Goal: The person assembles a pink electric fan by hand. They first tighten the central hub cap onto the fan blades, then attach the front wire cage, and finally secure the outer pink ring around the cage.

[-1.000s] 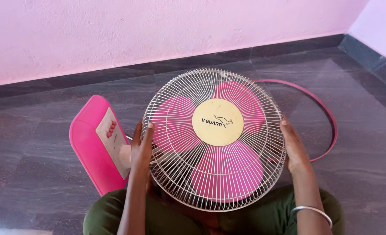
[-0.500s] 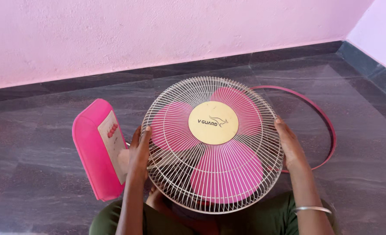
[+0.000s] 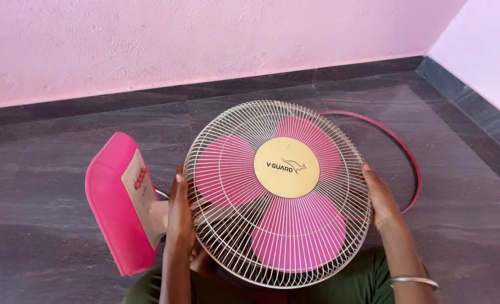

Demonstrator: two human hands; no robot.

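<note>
**Two hands on the sides of a wire fan guard**

Head view: a round wire fan guard point(image 3: 278, 194) faces up at the camera, low in the middle of the picture above the person's lap. The cage encloses pink blades point(image 3: 298, 231); three show through the wires, spread around one round yellow hub cap point(image 3: 286, 167) at the centre of the grille.

The left hand point(image 3: 180, 205) lies against the guard's left rim, fingers stretched upward along the wires and thumb side toward the cage, pressed flat on it rather than curled into a fist. The right hand point(image 3: 380, 197) cups the opposite rim, palm turned inward against the wires and fingers pointing up. The guard thus sits between the two hands, touching both. A single silver bangle point(image 3: 413, 280) circles the right wrist near the bottom edge.

Just left of the left hand stands one pink fan base point(image 3: 114, 208), tilted, with a pale control panel point(image 3: 140, 194) on its face bearing a short row of red buttons; how many, I cannot tell. Behind the guard on the right, one dark pink ring point(image 3: 409, 155) lies flat on the grey stone floor point(image 3: 47, 163), partly hidden by the cage. A pink wall point(image 3: 205, 39) rises beyond.
</note>
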